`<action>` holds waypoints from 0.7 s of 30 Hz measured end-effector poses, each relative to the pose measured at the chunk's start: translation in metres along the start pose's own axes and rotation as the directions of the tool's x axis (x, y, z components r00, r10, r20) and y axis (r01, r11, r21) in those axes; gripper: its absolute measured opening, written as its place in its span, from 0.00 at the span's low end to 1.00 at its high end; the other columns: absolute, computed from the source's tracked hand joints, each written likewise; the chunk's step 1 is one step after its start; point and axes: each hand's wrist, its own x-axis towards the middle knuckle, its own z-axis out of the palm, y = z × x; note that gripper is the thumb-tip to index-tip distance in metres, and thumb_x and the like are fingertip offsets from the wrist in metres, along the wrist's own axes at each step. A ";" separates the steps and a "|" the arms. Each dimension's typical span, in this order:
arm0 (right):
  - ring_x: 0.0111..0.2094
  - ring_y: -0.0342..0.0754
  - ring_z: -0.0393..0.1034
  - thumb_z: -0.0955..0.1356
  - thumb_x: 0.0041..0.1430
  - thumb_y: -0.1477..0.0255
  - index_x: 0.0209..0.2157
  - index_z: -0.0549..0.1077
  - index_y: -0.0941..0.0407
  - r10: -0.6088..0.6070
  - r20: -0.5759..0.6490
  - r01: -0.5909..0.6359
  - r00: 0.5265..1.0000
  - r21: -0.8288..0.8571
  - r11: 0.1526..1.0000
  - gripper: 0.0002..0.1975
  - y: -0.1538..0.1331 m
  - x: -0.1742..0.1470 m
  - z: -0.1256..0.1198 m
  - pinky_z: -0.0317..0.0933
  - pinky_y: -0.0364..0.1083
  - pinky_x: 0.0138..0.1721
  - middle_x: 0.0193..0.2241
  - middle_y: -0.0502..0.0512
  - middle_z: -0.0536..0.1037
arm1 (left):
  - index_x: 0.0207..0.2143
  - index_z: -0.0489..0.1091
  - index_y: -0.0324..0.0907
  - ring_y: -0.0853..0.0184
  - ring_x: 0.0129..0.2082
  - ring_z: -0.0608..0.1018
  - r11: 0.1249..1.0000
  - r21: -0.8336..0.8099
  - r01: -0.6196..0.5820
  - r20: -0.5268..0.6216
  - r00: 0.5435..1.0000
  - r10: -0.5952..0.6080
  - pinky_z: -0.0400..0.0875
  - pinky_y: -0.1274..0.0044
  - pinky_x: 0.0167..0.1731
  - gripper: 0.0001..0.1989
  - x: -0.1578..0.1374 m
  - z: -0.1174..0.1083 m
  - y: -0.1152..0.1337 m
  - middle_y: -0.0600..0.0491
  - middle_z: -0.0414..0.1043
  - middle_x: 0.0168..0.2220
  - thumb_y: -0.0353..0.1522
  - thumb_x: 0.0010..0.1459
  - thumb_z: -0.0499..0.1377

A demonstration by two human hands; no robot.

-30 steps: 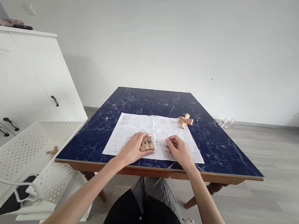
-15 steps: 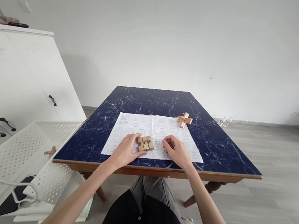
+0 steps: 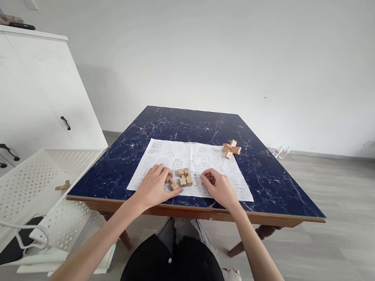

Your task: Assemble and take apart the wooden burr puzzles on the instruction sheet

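My left hand is closed on a notched wooden puzzle piece, gripping it between thumb and fingers low on the paper. Just right of it lie notched wooden puzzle blocks, set against one another with a small gap to the held piece. My right hand rests on the paper, its fingers curled in; nothing shows between them. Under both hands is a creased white sheet printed with small diagrams. At its upper right corner sits a cross-shaped wooden puzzle, away from both hands.
The dark blue marbled table has a wooden edge close to my body. To the left are a white cabinet with black handles and a white perforated basket with a wooden piece in it. Clear bottles stand beyond the right side.
My left hand has pulled one puzzle piece away from the group toward the left and turned it slightly, opening a gap. My right hand has stayed nearly in place.
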 end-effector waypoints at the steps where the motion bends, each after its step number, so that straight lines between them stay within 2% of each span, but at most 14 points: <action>1: 0.33 0.52 0.75 0.66 0.69 0.60 0.40 0.76 0.52 0.000 -0.001 0.000 1.000 -0.001 1.000 0.11 0.000 0.000 0.000 0.64 0.48 0.35 0.32 0.53 0.82 | 0.40 0.70 0.43 0.49 0.47 0.75 0.999 0.038 0.000 0.006 1.000 0.000 0.71 0.61 0.45 0.24 0.001 -0.002 0.000 0.44 0.73 0.45 0.54 0.61 0.64; 4: 0.33 0.52 0.76 0.66 0.69 0.61 0.39 0.76 0.52 -0.002 -0.002 0.002 1.000 -0.001 1.000 0.11 -0.001 0.000 -0.001 0.64 0.49 0.35 0.32 0.53 0.83 | 0.37 0.69 0.44 0.51 0.44 0.76 0.999 0.041 0.011 0.099 0.995 -0.015 0.70 0.63 0.43 0.26 0.002 -0.011 -0.004 0.45 0.72 0.43 0.57 0.60 0.63; 8: 0.33 0.52 0.75 0.65 0.69 0.61 0.39 0.75 0.52 -0.010 0.004 0.010 1.000 0.000 1.000 0.12 -0.003 -0.002 -0.001 0.64 0.48 0.34 0.32 0.54 0.83 | 0.45 0.71 0.44 0.53 0.46 0.78 0.994 -0.111 -0.006 0.222 0.975 0.031 0.71 0.67 0.42 0.26 -0.004 -0.026 -0.011 0.46 0.72 0.50 0.56 0.61 0.63; 10: 0.33 0.52 0.75 0.65 0.69 0.60 0.39 0.75 0.52 -0.013 0.004 0.013 1.000 -0.002 1.000 0.12 -0.003 -0.003 -0.001 0.64 0.48 0.34 0.32 0.54 0.83 | 0.46 0.73 0.45 0.53 0.47 0.77 0.967 -0.252 0.018 0.218 0.975 0.039 0.70 0.68 0.45 0.24 -0.009 -0.032 -0.015 0.45 0.73 0.52 0.55 0.62 0.64; 14: 0.33 0.53 0.75 0.65 0.69 0.59 0.39 0.75 0.52 -0.015 0.005 0.015 1.000 -0.009 1.000 0.12 -0.002 -0.003 0.000 0.64 0.49 0.34 0.32 0.55 0.82 | 0.40 0.75 0.46 0.53 0.47 0.76 0.880 -0.463 0.104 0.158 0.987 -0.033 0.69 0.68 0.45 0.20 -0.016 -0.035 -0.020 0.46 0.74 0.47 0.52 0.63 0.64; 16: 0.33 0.53 0.75 0.65 0.69 0.59 0.39 0.75 0.52 -0.019 0.007 0.019 1.000 -0.013 1.000 0.13 -0.002 -0.003 0.001 0.64 0.49 0.34 0.32 0.55 0.82 | 0.41 0.73 0.46 0.54 0.43 0.76 0.847 -0.514 0.134 0.146 0.987 -0.067 0.70 0.69 0.43 0.19 -0.018 -0.035 -0.021 0.47 0.75 0.43 0.52 0.65 0.63; 18: 0.32 0.53 0.75 0.64 0.70 0.59 0.39 0.75 0.52 -0.023 0.008 0.023 1.000 -0.020 1.000 0.13 -0.003 -0.003 0.001 0.65 0.49 0.34 0.32 0.54 0.82 | 0.43 0.71 0.45 0.59 0.36 0.77 0.791 -0.588 0.168 0.155 0.984 -0.093 0.70 0.71 0.37 0.19 -0.019 -0.035 -0.020 0.49 0.75 0.38 0.52 0.68 0.60; 21: 0.32 0.53 0.75 0.64 0.70 0.59 0.39 0.74 0.52 -0.027 0.004 0.027 1.000 -0.036 0.999 0.13 -0.006 -0.003 0.002 0.64 0.49 0.34 0.31 0.54 0.82 | 0.44 0.66 0.45 0.69 0.23 0.68 0.669 -0.713 0.210 0.178 0.977 -0.117 0.66 0.75 0.26 0.21 -0.018 -0.034 -0.016 0.56 0.68 0.31 0.53 0.70 0.55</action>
